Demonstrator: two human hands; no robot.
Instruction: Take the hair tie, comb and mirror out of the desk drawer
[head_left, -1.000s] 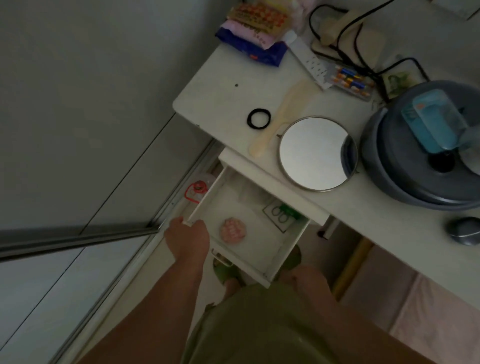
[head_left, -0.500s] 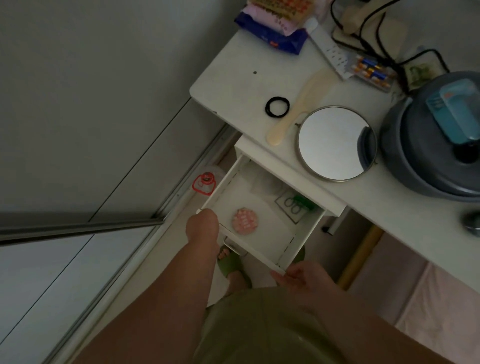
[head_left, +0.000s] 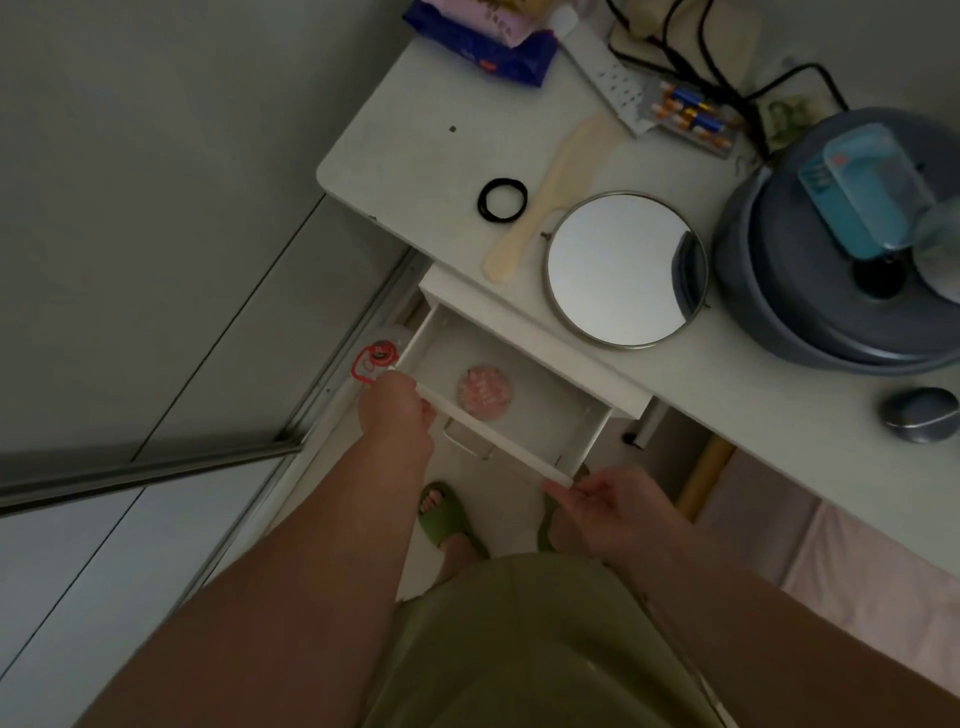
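Note:
A black hair tie (head_left: 502, 200), a pale cream comb (head_left: 550, 195) and a round metal-rimmed mirror (head_left: 623, 267) lie on the white desk (head_left: 415, 130), near its front edge. Below them the white drawer (head_left: 587, 426) stands partly open, with a pink round item (head_left: 484, 391) inside. My left hand (head_left: 395, 410) grips the left end of the drawer's front panel. My right hand (head_left: 608, 506) holds the panel's right end with its fingertips.
A grey round appliance (head_left: 841, 291) with a blue-lidded box on top fills the desk's right side. A power strip (head_left: 605, 78), batteries, black cables and snack packets (head_left: 483, 36) sit at the back. A grey mouse-like object (head_left: 917, 421) lies right. My feet in green slippers (head_left: 444, 514) stand under the drawer.
The drawer has slid inward under the desk, hiding the scissors and green item at its back. Both hands moved with the front panel toward the desk.

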